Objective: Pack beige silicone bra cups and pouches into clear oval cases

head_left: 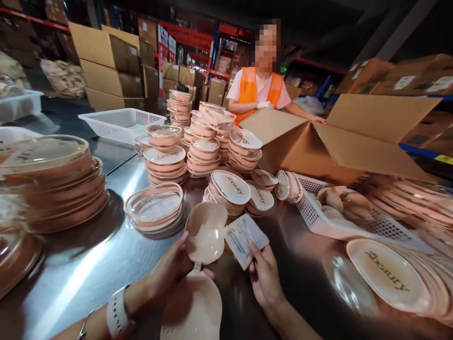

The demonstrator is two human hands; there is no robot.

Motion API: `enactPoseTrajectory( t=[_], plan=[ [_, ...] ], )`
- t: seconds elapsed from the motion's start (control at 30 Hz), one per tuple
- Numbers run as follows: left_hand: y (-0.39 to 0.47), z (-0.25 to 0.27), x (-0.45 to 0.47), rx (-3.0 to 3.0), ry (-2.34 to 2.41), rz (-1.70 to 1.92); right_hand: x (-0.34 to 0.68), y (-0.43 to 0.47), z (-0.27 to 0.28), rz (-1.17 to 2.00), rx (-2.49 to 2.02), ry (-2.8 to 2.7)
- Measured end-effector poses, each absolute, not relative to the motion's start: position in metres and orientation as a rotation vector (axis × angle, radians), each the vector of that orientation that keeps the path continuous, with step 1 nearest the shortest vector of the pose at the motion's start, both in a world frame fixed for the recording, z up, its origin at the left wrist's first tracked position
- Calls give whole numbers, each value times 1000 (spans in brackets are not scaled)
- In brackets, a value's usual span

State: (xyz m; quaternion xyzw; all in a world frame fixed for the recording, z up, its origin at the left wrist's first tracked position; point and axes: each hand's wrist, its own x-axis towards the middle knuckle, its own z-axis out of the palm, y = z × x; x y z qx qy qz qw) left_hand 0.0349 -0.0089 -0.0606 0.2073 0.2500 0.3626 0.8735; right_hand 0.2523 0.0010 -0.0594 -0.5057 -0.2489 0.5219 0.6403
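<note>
In front of me, my left hand [173, 264] is closed around an unfolded beige plastic case [208, 238]. Its two rounded shells are joined at a narrow hinge, one above the other, and the lower shell runs off the bottom edge. Between thumb and fingers, my right hand [264, 276] pinches a small flat white packet [244, 240] with printed text. The packet tilts beside the upper shell, near its right edge. Just beyond the case lies a pile of oval boxes [231, 187] with "beauty" lettering on top.
Stacked pink oval boxes [164, 163] fill the middle of the metal table [106, 264], with more at left and right. A white basket [307, 208] holds beige shells. Another white basket [120, 125] stands behind. A person in an orange vest [247, 87] stands by an open carton [300, 146].
</note>
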Motion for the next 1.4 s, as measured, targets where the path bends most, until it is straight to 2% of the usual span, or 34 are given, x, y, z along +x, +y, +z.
enactPoseTrajectory(
  t=[0.17, 0.47, 0.9, 1.13, 1.4],
  plan=[
    [-10, -56, 34, 469, 493, 779, 252, -1, -66, 1227, -1134, -662],
    [-9, -60, 27, 424, 515, 710, 262, 17, -71, 1083, -1124, -631],
    [-8, -58, 26, 427, 488, 713, 251, 6, -75, 1330, -1184, -812],
    [-11, -55, 28, 426, 479, 710, 257, 5, -83, 969, -1092, -867],
    [-15, -65, 32, 471, 512, 629, 263, -14, -87, 535, -982, -1386]
  ],
)
